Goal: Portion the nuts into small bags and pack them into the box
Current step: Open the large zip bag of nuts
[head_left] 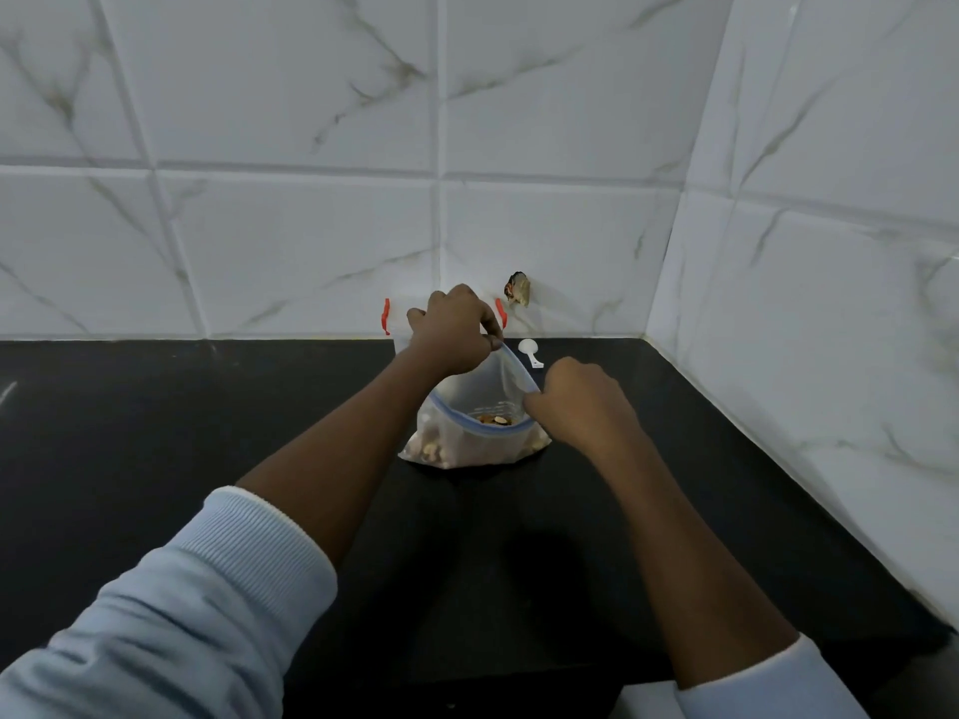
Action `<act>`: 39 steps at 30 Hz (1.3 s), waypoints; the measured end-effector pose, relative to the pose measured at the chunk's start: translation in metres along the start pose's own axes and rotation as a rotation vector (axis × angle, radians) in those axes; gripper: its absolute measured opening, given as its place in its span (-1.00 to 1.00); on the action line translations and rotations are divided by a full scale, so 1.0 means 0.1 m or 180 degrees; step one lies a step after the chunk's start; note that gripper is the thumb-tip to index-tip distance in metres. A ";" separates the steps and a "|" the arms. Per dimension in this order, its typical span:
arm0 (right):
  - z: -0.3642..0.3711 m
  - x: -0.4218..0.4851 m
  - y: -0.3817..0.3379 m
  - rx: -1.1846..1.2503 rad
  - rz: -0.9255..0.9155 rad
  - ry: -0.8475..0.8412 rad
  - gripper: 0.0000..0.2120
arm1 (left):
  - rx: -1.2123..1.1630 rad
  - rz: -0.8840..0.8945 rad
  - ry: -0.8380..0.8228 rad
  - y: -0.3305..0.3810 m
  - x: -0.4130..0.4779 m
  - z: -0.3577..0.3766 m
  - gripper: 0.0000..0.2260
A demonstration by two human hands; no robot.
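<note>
Holding the bag (480, 402) open at its mouth: left hand (456, 329) pinched the far end of the blue zip rim, right hand (576, 402) pinched the near-right end, fingers of both curled onto the plastic. Bag stood upright mid-table (155, 433), nuts (493, 420) in the bottom. Rim's long axis ran far-left to near-right between the hands. Scoop (529, 350) lay just beyond the right hand, the nearer one. Box (399, 337) with red clips sat directly behind the left hand, against the tiled wall (311, 241). Judged: free room only toward the near and left sides.
</note>
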State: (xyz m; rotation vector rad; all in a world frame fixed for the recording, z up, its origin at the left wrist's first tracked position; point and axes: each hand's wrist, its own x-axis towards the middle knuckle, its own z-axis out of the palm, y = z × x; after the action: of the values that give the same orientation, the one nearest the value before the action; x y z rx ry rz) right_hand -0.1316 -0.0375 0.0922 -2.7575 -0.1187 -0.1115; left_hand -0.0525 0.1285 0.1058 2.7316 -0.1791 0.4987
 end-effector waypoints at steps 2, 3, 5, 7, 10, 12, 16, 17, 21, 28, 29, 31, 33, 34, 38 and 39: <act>0.00 0.01 -0.03 -0.0048 -0.0006 -0.0132 -0.68 | 0.0060 -0.0006 0.0065 0.00 -0.02 0.02 -0.90; -0.01 0.01 -0.03 -0.0093 0.0009 -0.0189 -0.67 | 0.0096 0.0004 0.0070 0.00 -0.02 0.04 -0.88; -0.02 0.03 -0.03 -0.0159 0.0012 -0.0216 -0.68 | 0.0074 -0.0022 0.0053 0.01 -0.01 0.05 -0.88; -0.03 0.04 0.00 -0.0155 -0.0025 -0.0198 -0.70 | -0.0086 -0.0053 -0.0047 -0.02 0.00 -0.01 -0.87; -0.09 0.05 0.08 -0.0002 -0.0028 -0.0099 -0.67 | -0.0744 -0.0056 -0.0444 -0.15 -0.03 -0.19 -0.53; -0.11 0.12 0.11 0.0130 0.0042 0.0067 -0.56 | -0.1142 -0.0287 -0.0480 -0.23 -0.10 -0.30 -0.46; -0.14 0.32 0.03 0.0422 0.0046 0.0211 -0.60 | -0.0921 -0.0915 0.0003 -0.42 -0.29 -0.35 -0.67; -0.13 0.36 -0.01 0.0410 0.0022 0.0143 -0.66 | -0.0964 -0.1040 -0.0042 -0.45 -0.37 -0.34 -0.64; -0.06 0.43 -0.10 0.0555 -0.0015 0.0076 -0.86 | -0.1601 -0.1379 -0.0259 -0.46 -0.59 -0.25 -0.72; 0.12 0.32 -0.13 0.2115 0.0108 -0.0221 -0.95 | -0.3061 -0.1864 -0.0248 -0.27 -0.64 -0.19 -0.89; 0.15 0.30 -0.14 0.2499 0.0181 -0.0268 -0.93 | -0.3245 -0.1971 -0.0270 -0.23 -0.65 -0.16 -0.90; 0.24 0.32 -0.13 0.3211 0.0409 -0.0270 -0.71 | -0.3556 -0.2210 -0.0365 -0.20 -0.64 -0.09 -0.90; 0.30 0.35 -0.11 0.3924 0.0649 -0.0313 -0.57 | -0.3866 -0.2415 -0.0528 -0.21 -0.62 -0.03 -0.90; 0.32 0.36 -0.09 0.4314 0.0795 -0.0376 -0.58 | -0.4021 -0.2504 -0.0614 -0.23 -0.61 -0.02 -0.90; 0.35 0.41 0.07 0.5837 0.1487 -0.0610 -0.91 | -0.4942 -0.2846 -0.0682 -0.41 -0.59 0.00 -0.86; 0.36 0.41 0.11 0.6138 0.1589 -0.0599 -0.89 | -0.5246 -0.2951 -0.0616 -0.48 -0.58 -0.01 -0.84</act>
State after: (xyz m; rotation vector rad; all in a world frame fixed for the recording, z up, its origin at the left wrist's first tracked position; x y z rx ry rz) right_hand -0.0874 -0.0319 0.0588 -0.8034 0.2813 0.2688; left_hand -0.0979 0.1765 0.0697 1.0011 0.4368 -0.1960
